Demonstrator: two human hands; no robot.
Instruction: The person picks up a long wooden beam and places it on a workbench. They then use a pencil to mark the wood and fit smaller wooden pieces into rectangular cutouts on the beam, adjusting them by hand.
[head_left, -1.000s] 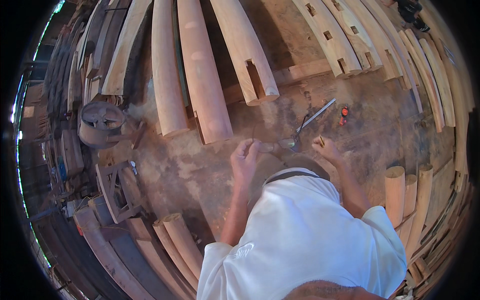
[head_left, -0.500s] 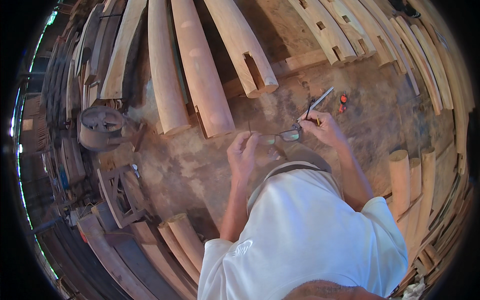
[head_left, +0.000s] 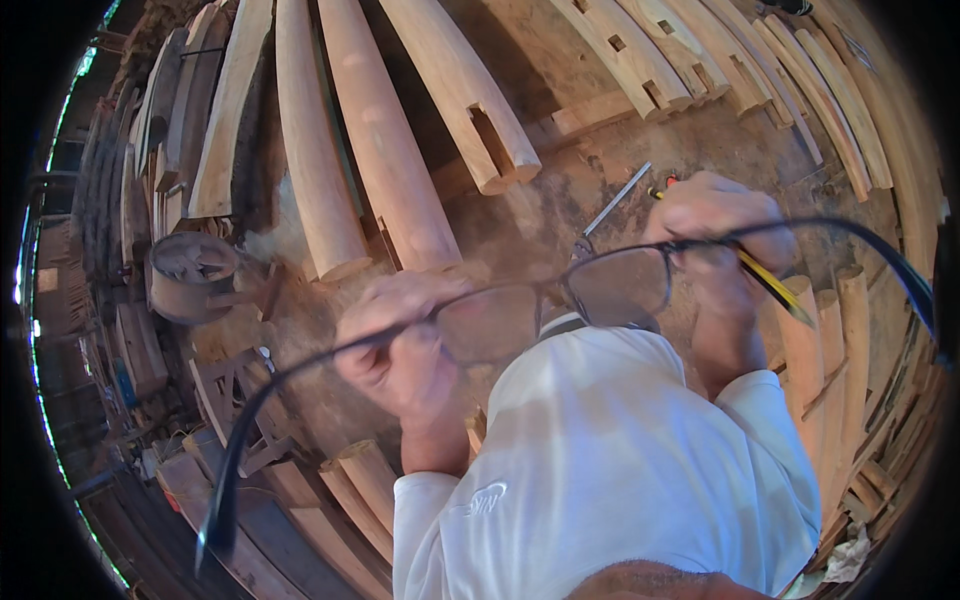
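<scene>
A pair of dark-framed eyeglasses [head_left: 622, 284] is spread open across the middle, raised close to the camera, with both temples pointing toward me. My left hand [head_left: 400, 345], slightly blurred, pinches the frame near the left hinge. At the other hinge my right hand [head_left: 715, 225] grips the frame. A yellow and black pencil [head_left: 775, 287] is also tucked in the right hand, slanting down past its fingers. Beyond the lenses, a metal try square [head_left: 617, 198] with a dark handle end lies on the ground. A small red thing beside the right hand is mostly hidden.
Thick rounded timber posts [head_left: 385, 130], some with cut mortises, lie ahead. More mortised posts [head_left: 640, 70] are at far right. Short upright logs [head_left: 803, 340] stand at right. A round metal drum [head_left: 192, 278] and a wooden frame [head_left: 225, 400] are at left, among stacked boards.
Both hands have lifted the eyeglasses up toward the camera and moved apart, so the glasses look much larger. The pencil in my right hand now shows clearly.
</scene>
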